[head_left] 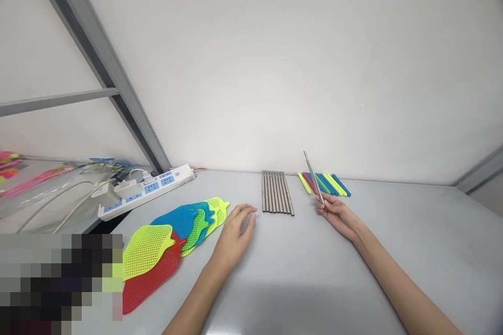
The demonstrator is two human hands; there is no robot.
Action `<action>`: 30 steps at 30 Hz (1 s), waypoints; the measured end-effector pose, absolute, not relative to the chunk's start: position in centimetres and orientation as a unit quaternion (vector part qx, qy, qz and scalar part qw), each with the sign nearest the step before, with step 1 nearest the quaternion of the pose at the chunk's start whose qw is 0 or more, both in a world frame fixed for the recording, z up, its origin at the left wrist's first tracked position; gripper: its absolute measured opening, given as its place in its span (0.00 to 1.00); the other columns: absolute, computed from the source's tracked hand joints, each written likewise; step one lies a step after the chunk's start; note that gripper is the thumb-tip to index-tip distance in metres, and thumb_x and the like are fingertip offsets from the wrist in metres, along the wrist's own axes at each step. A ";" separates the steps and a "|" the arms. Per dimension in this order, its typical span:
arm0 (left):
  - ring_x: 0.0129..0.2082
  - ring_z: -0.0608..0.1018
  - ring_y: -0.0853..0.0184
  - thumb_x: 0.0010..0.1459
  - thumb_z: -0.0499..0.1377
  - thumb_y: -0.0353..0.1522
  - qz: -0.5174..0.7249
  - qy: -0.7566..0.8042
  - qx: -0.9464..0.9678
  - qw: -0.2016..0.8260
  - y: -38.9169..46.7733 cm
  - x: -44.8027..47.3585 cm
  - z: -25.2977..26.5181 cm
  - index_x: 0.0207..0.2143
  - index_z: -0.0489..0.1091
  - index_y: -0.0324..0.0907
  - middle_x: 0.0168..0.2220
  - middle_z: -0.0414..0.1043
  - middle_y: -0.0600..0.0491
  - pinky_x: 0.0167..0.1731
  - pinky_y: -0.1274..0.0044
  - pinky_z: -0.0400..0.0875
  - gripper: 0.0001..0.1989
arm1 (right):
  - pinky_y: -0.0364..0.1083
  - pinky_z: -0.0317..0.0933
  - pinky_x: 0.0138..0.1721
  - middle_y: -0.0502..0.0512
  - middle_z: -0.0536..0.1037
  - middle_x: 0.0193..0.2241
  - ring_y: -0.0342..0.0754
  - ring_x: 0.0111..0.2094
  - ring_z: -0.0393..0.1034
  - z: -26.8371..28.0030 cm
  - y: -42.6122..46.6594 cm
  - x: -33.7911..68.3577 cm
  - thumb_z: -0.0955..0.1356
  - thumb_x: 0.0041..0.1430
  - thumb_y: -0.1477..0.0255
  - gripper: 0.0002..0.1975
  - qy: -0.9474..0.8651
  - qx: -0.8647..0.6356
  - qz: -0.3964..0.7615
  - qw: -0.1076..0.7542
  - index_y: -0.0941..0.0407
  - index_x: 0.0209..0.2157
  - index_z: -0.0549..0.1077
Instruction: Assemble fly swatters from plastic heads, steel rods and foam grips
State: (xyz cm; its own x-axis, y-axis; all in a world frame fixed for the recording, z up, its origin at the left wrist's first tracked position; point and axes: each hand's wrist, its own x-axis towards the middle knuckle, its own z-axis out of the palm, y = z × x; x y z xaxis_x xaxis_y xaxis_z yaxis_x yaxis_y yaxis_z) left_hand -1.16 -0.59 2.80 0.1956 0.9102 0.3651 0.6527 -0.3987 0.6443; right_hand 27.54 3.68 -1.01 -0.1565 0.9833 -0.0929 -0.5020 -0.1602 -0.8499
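My right hand [337,215] grips a thin silver telescopic metal rod [313,174] near its lower end; the rod tilts up and to the left above the table. My left hand [234,233] rests over the table with fingers apart, slightly bent and holding nothing. Between the hands, several similar metal rods [277,193] lie side by side in a row. Behind my right hand lies a row of coloured tube handles [333,185] in yellow, red, green and blue. Left of my left hand, perforated plastic fly swatter heads overlap: yellow [146,247], red [157,273], blue [176,221] and green [195,230].
A white power strip [159,187] with plugs and cables lies at the back left. Beyond the grey metal frame post [113,73], pink items and clear plastic packaging [58,193] show. A white wall [283,63] rises behind the grey table [283,282]. The lower left corner is pixelated.
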 end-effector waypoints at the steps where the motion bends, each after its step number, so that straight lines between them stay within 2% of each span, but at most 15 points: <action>1: 0.43 0.65 0.68 0.55 0.45 0.32 0.365 0.518 0.753 0.179 -0.5 -1.3 2.8 0.37 0.65 0.45 0.40 0.64 0.53 0.46 0.73 0.58 0.11 | 0.43 0.59 0.29 0.55 0.67 0.34 0.40 0.24 0.59 -1.0 3.7 27.5 0.65 0.44 0.78 0.13 -0.351 -0.346 0.673 0.552 0.57 0.36 0.69; 5: 0.41 0.67 0.68 0.55 0.45 0.33 0.356 0.517 0.752 0.199 -0.3 -1.4 2.8 0.38 0.65 0.45 0.39 0.65 0.53 0.42 0.74 0.61 0.12 | 0.44 0.55 0.24 0.53 0.65 0.27 0.39 0.19 0.53 -0.9 3.7 27.4 0.64 0.44 0.77 0.11 -0.369 -0.355 0.646 0.566 0.57 0.33 0.69; 11: 0.39 0.68 0.68 0.55 0.45 0.35 0.348 0.521 0.746 0.225 -0.3 -1.2 2.9 0.40 0.65 0.45 0.39 0.66 0.53 0.39 0.75 0.62 0.13 | 0.44 0.51 0.23 0.51 0.64 0.21 0.40 0.17 0.50 -0.8 3.7 27.0 0.61 0.42 0.77 0.08 -0.391 -0.379 0.624 0.560 0.57 0.27 0.69; 16: 0.37 0.69 0.67 0.55 0.45 0.37 0.328 0.514 0.741 0.281 -1.0 -0.6 3.2 0.39 0.66 0.45 0.38 0.67 0.53 0.37 0.75 0.63 0.14 | 0.44 0.49 0.22 0.50 0.63 0.17 0.40 0.16 0.49 -0.7 3.6 26.6 0.62 0.42 0.76 0.07 -0.406 -0.395 0.618 0.545 0.58 0.26 0.70; 20: 0.36 0.69 0.68 0.55 0.45 0.37 0.323 0.498 0.733 0.332 -1.6 0.0 3.5 0.44 0.61 0.46 0.36 0.68 0.54 0.39 0.74 0.62 0.15 | 0.43 0.48 0.21 0.49 0.62 0.14 0.40 0.16 0.50 -0.8 3.5 26.3 0.61 0.42 0.75 0.08 -0.437 -0.416 0.594 0.532 0.59 0.26 0.70; 24: 0.33 0.69 0.70 0.55 0.46 0.37 0.338 0.492 0.724 0.346 -1.9 0.6 3.4 0.48 0.56 0.48 0.35 0.67 0.56 0.38 0.76 0.62 0.17 | 0.42 0.48 0.21 0.51 0.66 0.15 0.40 0.17 0.52 -0.9 3.5 26.1 0.60 0.44 0.74 0.10 -0.485 -0.445 0.564 0.498 0.60 0.26 0.71; 30: 0.30 0.68 0.71 0.54 0.47 0.38 0.350 0.510 0.721 0.313 -1.9 0.9 3.3 0.47 0.57 0.47 0.35 0.65 0.54 0.34 0.77 0.63 0.17 | 0.42 0.49 0.23 0.54 0.68 0.20 0.43 0.21 0.59 -0.5 3.1 25.6 0.59 0.43 0.73 0.12 -0.520 -0.481 0.533 0.462 0.59 0.25 0.71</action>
State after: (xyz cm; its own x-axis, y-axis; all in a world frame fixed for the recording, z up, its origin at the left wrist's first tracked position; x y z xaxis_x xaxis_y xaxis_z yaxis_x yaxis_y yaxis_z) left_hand 0.91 -1.90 3.25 0.2350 0.9540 0.1859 0.5150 -0.2845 0.8086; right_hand 25.57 3.05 -0.51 -0.1095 0.9935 -0.0322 0.0085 -0.0314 -0.9995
